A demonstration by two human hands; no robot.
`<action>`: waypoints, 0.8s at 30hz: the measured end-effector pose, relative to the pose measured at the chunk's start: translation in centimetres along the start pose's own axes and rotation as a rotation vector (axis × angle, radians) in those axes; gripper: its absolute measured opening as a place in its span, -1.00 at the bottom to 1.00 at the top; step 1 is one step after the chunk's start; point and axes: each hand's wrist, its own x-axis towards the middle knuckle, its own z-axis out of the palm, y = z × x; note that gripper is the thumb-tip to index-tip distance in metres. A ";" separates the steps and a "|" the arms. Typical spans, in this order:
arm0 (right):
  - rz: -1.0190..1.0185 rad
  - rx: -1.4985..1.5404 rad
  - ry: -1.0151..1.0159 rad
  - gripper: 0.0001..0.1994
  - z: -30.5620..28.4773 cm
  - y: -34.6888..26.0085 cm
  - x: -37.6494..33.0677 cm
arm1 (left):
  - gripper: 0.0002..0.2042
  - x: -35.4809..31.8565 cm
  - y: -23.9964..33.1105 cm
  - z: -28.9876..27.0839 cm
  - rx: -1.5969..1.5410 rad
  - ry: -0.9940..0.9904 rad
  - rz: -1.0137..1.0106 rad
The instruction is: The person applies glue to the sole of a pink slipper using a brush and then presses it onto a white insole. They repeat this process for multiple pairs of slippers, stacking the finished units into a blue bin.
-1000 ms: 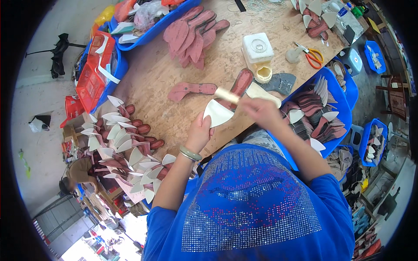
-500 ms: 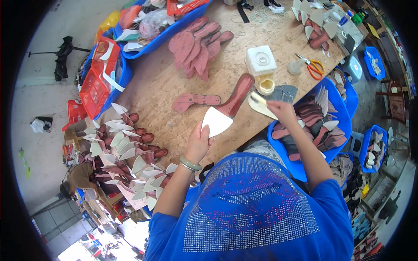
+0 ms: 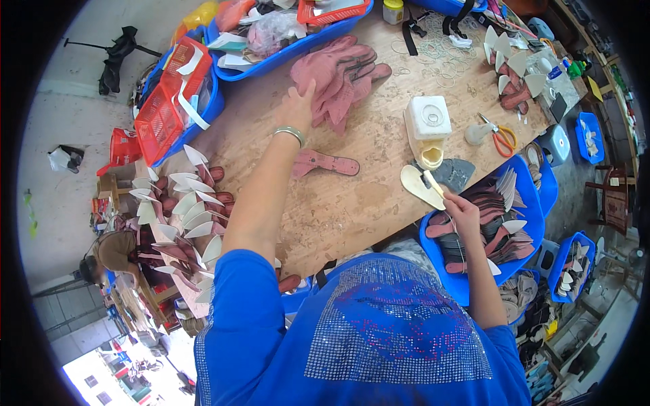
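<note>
My left hand reaches across the table to the near left edge of a heap of pinkish-red shoe insoles. Its fingers are stretched out over the insoles, and no lifted piece shows in it. My right hand grips a small pale-handled brush. The brush lies over a cream, rounded flat piece at the table's near edge. A dark grey sheet lies beside that piece. Behind it stands an open yellowish glue pot, against a white square container. One insole lies alone mid-table.
Insoles with white flaps crowd the table's left end. A blue bin of similar pieces stands beside my right forearm. Orange-handled pliers and a small white bottle lie at the right. Blue and red baskets sit far left.
My left hand has left the white-flapped insole and moved out to the insole heap; that piece is gone from mid-table. My right hand has moved slightly nearer with the brush. The view has shifted.
</note>
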 end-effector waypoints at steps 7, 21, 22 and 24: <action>-0.032 -0.131 0.072 -0.76 -2.1 1.1 -2.6 | -0.37 -4.0 -5.1 10.7 -0.230 -0.207 -0.149; -0.278 -0.688 0.118 -0.77 -1.0 -2.5 4.3 | -0.69 -10.9 -8.2 11.9 -0.625 -0.770 0.150; -0.323 -0.768 0.120 -0.78 -0.8 -2.7 5.3 | -0.73 -11.9 -6.7 11.2 -0.751 -0.739 0.139; -0.352 -0.904 0.092 -0.80 -0.2 -2.8 7.2 | -0.76 -13.9 -2.8 7.6 -0.938 -0.716 0.108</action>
